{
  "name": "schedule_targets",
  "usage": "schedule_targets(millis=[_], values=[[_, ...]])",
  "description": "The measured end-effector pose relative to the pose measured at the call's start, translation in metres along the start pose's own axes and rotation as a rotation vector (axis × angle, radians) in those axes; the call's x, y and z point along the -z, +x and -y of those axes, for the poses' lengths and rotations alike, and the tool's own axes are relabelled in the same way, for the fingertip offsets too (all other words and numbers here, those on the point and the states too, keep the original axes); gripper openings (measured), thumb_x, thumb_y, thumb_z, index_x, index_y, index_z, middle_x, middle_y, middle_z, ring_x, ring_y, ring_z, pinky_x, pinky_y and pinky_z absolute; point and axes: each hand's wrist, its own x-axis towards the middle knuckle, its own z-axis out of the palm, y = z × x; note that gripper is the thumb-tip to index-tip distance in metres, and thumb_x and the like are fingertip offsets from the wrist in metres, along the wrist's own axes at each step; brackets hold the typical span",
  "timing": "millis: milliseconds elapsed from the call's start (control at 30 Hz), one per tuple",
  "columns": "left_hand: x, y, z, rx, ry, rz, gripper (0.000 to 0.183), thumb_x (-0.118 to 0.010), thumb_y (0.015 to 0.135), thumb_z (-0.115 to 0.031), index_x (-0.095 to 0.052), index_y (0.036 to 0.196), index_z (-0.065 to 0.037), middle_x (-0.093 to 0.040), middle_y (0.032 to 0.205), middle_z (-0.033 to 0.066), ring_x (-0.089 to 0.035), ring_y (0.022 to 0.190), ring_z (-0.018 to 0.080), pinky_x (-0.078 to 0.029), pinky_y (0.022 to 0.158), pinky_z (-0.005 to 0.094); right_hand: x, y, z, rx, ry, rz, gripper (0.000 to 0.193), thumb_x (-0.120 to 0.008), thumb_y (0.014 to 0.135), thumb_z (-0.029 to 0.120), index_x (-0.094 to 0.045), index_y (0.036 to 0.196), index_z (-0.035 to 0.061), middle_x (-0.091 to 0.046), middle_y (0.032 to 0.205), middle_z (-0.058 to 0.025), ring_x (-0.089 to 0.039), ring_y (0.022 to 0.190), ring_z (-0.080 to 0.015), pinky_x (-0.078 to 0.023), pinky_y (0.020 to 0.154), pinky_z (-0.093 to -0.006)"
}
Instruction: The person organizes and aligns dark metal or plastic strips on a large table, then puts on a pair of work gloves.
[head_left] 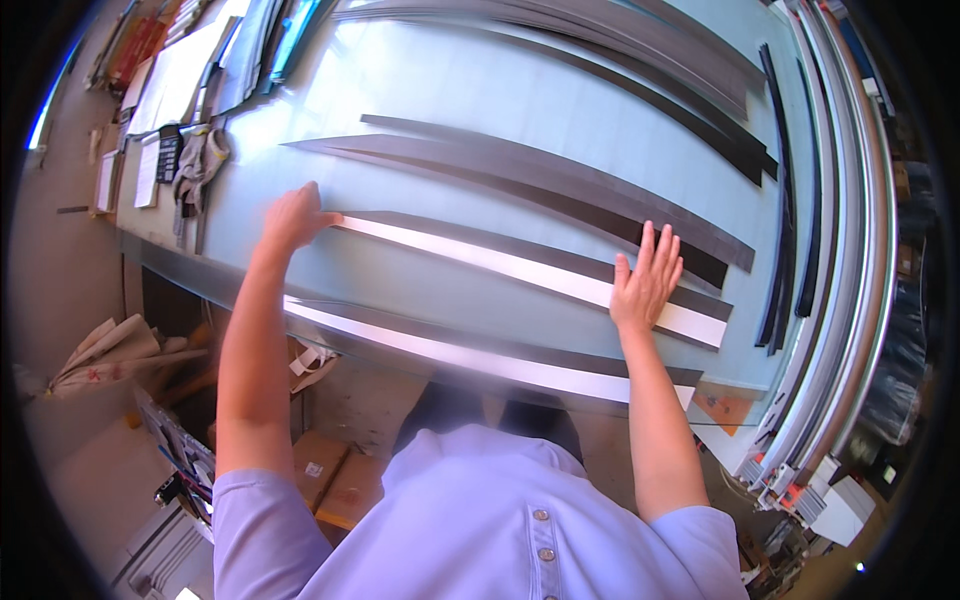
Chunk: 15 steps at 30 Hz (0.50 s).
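Observation:
A long dark grey strip with a white band along it (480,258) lies across the glass-like tabletop in front of me. At its left end, my left hand (293,217) is closed, with thumb and fingers pinching the narrow tip. My right hand (646,283) rests flat on the strip near its right end, fingers stretched out. Closer to me, a second strip with a white band (470,352) runs along the table's front edge. Beyond the held strip lie plain grey strips (560,180), partly overlapping, with a darker one beneath.
More long grey and black strips (600,75) lie at the far side of the table (270,165). Gloves (200,165), a calculator (170,150) and papers (185,80) sit at the left. Long rails or rollers (860,220) border the right. Cardboard boxes (335,480) stand below.

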Motion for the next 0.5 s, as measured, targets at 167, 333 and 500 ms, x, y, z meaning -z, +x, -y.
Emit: schedule_targets(millis=[167,333,500], values=[[0.01,-0.007,0.004,0.187,-0.251,0.027,0.046,-0.084,0.081,-0.036,-0.059,0.103,-0.005,-0.069,0.094,0.0177,-0.07,0.078,0.036,-0.054,0.076,0.0458,-0.001,0.001,0.002,0.0,0.008,-0.008,0.067,-0.045,0.103,0.052,-0.035,0.159,0.0165,-0.029,0.165,-0.0181,-0.026,0.152,-0.0392,-0.017,0.123,-0.0559],[-0.013,-0.014,-0.003,0.107,-0.108,-0.537,0.042,-0.082,0.084,-0.032,-0.062,0.109,-0.005,-0.069,0.094,0.0182,-0.069,0.087,0.0357,-0.053,0.077,0.0451,0.005,0.002,-0.001,-0.005,0.124,-0.072,0.06,-0.04,0.106,0.046,-0.039,0.158,0.0154,-0.03,0.165,-0.0169,-0.025,0.153,-0.038,-0.016,0.122,-0.0562],[-0.044,-0.068,-0.195,-0.294,-0.574,-0.798,0.024,-0.061,0.094,-0.011,-0.067,0.115,-0.001,-0.065,0.118,0.0176,-0.059,0.117,0.0344,-0.044,0.102,0.0479,0.031,0.012,0.026,-0.028,0.301,-0.204,0.052,-0.042,0.104,0.027,-0.045,0.153,0.0096,-0.032,0.165,-0.0145,-0.025,0.154,-0.0363,-0.014,0.122,-0.0575]])
